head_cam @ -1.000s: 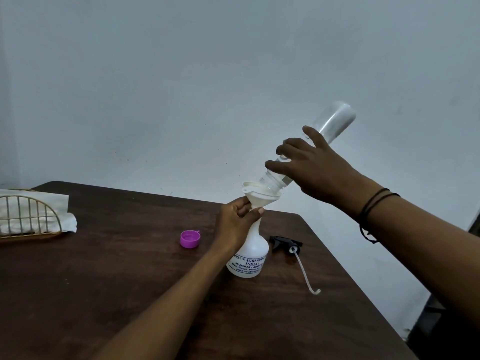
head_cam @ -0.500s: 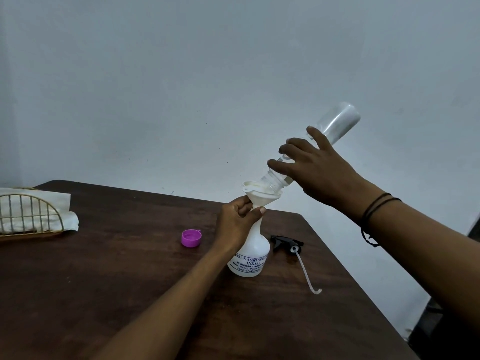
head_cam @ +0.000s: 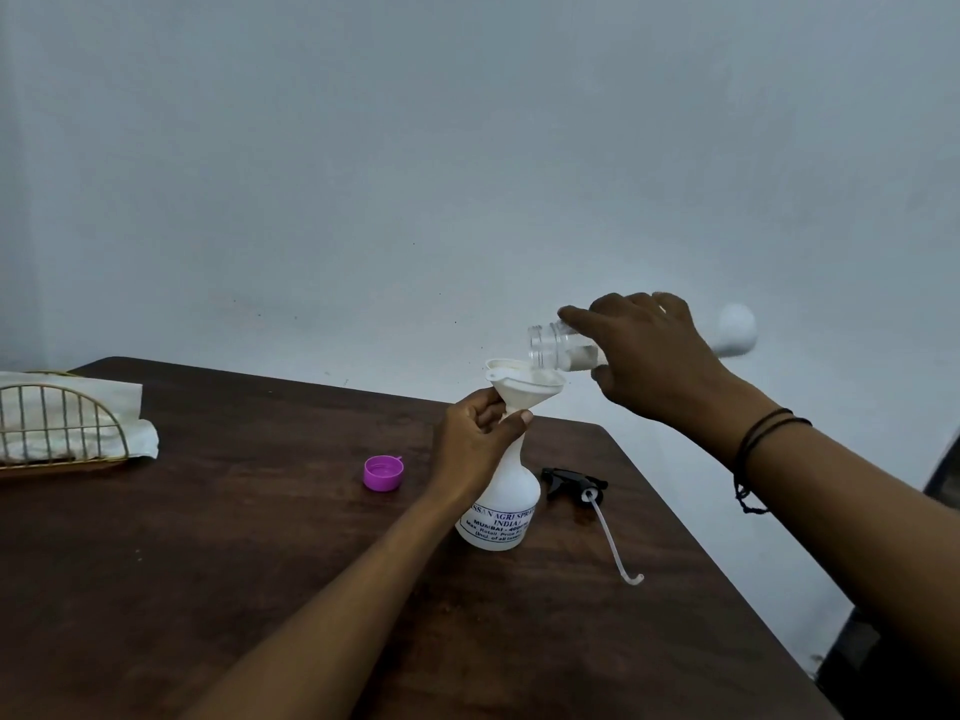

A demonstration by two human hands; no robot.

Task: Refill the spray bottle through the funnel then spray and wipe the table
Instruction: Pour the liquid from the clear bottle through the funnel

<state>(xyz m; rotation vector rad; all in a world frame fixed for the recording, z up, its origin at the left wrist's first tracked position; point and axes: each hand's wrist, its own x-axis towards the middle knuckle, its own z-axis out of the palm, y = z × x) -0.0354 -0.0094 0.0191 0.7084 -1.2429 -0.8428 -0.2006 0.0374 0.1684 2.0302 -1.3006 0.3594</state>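
Note:
A white spray bottle (head_cam: 503,504) with printed lettering stands on the dark wooden table (head_cam: 208,537), its top off. A white funnel (head_cam: 524,388) sits in its neck. My left hand (head_cam: 475,439) grips the funnel's stem at the bottle neck. My right hand (head_cam: 649,356) holds a clear plastic bottle (head_cam: 553,348) nearly level, its open mouth just above the funnel's right rim. The clear bottle's base (head_cam: 735,330) sticks out blurred behind my hand. The black trigger head (head_cam: 569,480) with its dip tube (head_cam: 615,543) lies right of the spray bottle.
A purple cap (head_cam: 383,472) lies open side up left of the spray bottle. A gold wire holder (head_cam: 57,428) with white napkins (head_cam: 122,407) stands at the far left. The table's right edge runs close to the trigger head; a pale wall is behind.
My right hand has swung the clear bottle down from steeply upturned to nearly level and drawn its mouth back out of the funnel. My left hand has stayed on the funnel.

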